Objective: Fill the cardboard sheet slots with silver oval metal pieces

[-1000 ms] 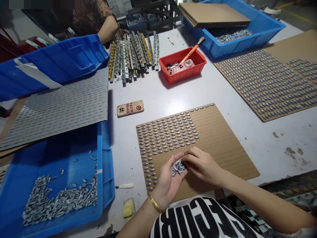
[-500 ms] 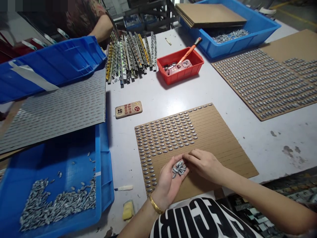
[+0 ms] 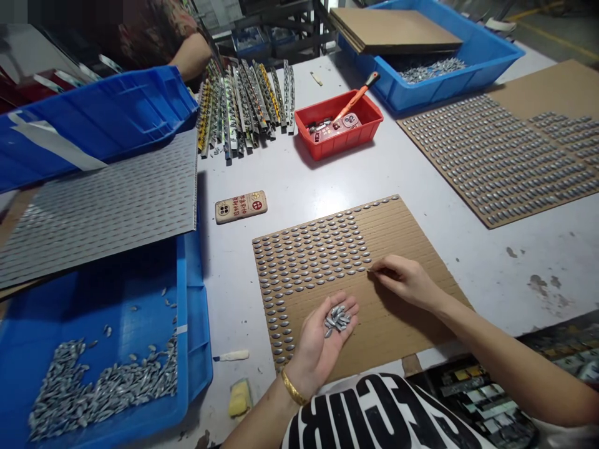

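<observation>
My left hand (image 3: 322, 337) lies palm up over the cardboard sheet (image 3: 421, 237), cupping a small heap of silver, leaf-shaped metal pieces (image 3: 337, 318). To its upper right, my right hand (image 3: 407, 280) is closed in a pinch at the end of a row on the cardboard. A sliver of one metal piece (image 3: 370, 270) shows at its fingertips; the rest is hidden. Rows of the same pieces (image 3: 313, 249) cover the sheet's upper left, and shorter rows run down its left edge.
At left, a blue bin (image 3: 194, 349) holds loose metal pieces, with a studded sheet (image 3: 116, 206) above. A phone case (image 3: 241, 207), a red tray (image 3: 337, 146) and metal strips (image 3: 248, 112) lie beyond. Another filled cardboard (image 3: 496, 162) and blue bin (image 3: 421, 93) are at right.
My right hand has moved from the heap in my left palm up and right to the end of a row. My left hand stays in place, its palm now more exposed.
</observation>
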Tool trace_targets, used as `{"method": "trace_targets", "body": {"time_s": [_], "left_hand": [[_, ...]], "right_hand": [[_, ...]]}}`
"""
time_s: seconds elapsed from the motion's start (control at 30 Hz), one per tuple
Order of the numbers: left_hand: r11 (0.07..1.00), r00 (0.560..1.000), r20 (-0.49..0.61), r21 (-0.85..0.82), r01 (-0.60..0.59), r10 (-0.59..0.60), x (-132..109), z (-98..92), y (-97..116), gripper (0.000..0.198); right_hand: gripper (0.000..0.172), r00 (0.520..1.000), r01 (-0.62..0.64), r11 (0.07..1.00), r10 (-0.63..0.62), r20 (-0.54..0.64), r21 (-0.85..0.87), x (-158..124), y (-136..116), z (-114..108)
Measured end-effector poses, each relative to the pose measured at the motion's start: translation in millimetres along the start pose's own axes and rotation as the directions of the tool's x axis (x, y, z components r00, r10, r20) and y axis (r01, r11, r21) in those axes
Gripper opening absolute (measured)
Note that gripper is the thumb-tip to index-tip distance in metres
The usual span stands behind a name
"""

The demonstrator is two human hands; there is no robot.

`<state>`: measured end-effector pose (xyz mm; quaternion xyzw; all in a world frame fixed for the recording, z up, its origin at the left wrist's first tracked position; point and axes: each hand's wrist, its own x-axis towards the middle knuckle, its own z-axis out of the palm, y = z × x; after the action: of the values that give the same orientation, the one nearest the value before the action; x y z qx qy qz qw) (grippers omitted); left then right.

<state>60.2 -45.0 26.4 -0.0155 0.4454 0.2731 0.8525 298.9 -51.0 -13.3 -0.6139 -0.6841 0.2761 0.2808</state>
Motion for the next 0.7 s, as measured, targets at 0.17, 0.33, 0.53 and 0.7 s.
{"method": "trace_targets", "body": {"time_s": [0.17,0.33,0.53,0.7], "left_hand": [[1.000,1.000,-0.023,0.000,-0.006,0.006,-1,0.1,0,0.031],[1.000,1.000,-0.009,0.004,-0.009,0.009,0,-0.5,0,0.032],[1.000,1.000,0.003,-0.002,-0.017,0.017,-1,-2.8,0,0.031],[1.000,1.000,-0.002,0.000,-0.020,0.020,-2,-1.7,2,0.030]], "right_hand": [[0.016,0.983,0.183,0.969,-0.179,0.035,-0.169,5,17,1],[0.024,0.951,0.304,0.880,-0.303,0.060,-0.365,5,24,4],[0.030,0.904,0.420,0.758,-0.400,0.152,-0.499,4,24,0],[0.030,0.873,0.485,0.711,-0.423,0.241,-0.509,2,28,-7]]}}
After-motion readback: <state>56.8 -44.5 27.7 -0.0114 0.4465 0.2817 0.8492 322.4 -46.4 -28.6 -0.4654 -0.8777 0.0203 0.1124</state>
